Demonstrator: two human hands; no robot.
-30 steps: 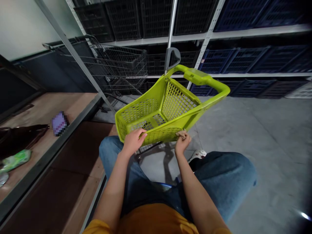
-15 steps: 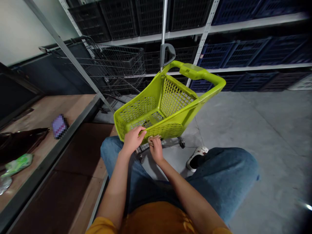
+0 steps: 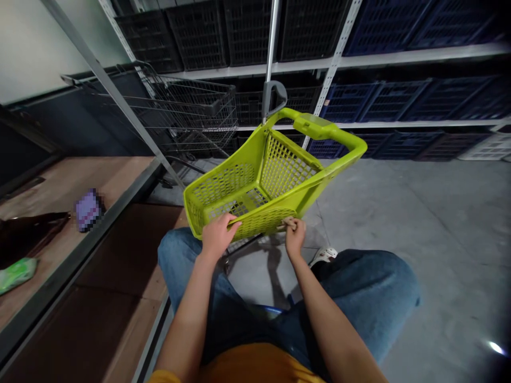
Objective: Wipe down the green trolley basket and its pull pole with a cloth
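Observation:
A lime-green plastic shopping cart (image 3: 263, 215) with perforated walls stands in front of my knees. My left hand (image 3: 217, 233) is closed over its near rim toward the left end, thumb outside the basket. Against the outer face of the near side wall, my right hand (image 3: 295, 236) pinches a crumpled beige cloth (image 3: 290, 222). Most of the cloth is hidden in the fingers. Inside, the basket shows only its latticed floor and walls.
Behind the cart is a grey wire shopping cart (image 3: 191, 101). Racks hold black crates (image 3: 195, 34) and blue crates (image 3: 351, 101). On the left, a wooden bench (image 3: 115, 173) bears a purple item (image 3: 88, 209) and a green-white packet (image 3: 18, 275). A metal pole (image 3: 107, 85) rises beside it.
My right hand has slid the cloth rightward along the outside of the near wall. My left hand keeps its place on the rim. The view has shifted slightly.

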